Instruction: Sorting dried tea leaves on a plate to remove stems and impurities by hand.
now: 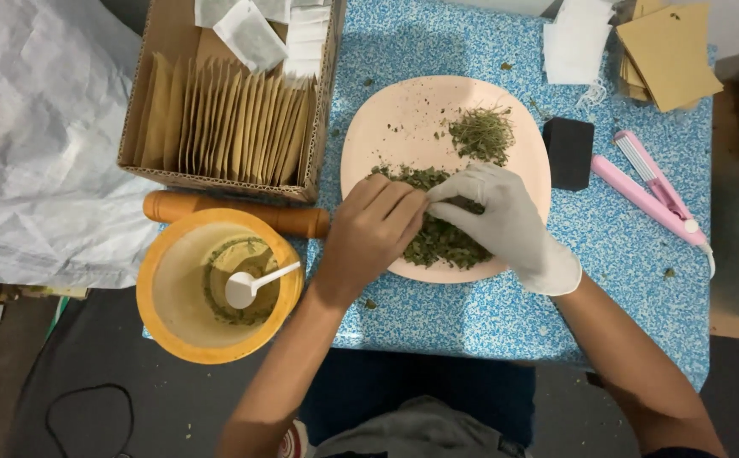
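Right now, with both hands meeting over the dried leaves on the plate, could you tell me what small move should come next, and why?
Probably pinch off a small portion: the left hand and gloved right hand meet on the leaf pile, on the pink plate.

You're at a small home-style packing bench for dried herbs: a blue speckled tabletop (505, 314) carries a pale pink plate (386, 127) of crushed green leaves, a cardboard box of brown paper sachets (225, 127), stacked white filter bags (574, 42), a pink handheld heat sealer (653, 191) and a wooden mortar (174, 297).
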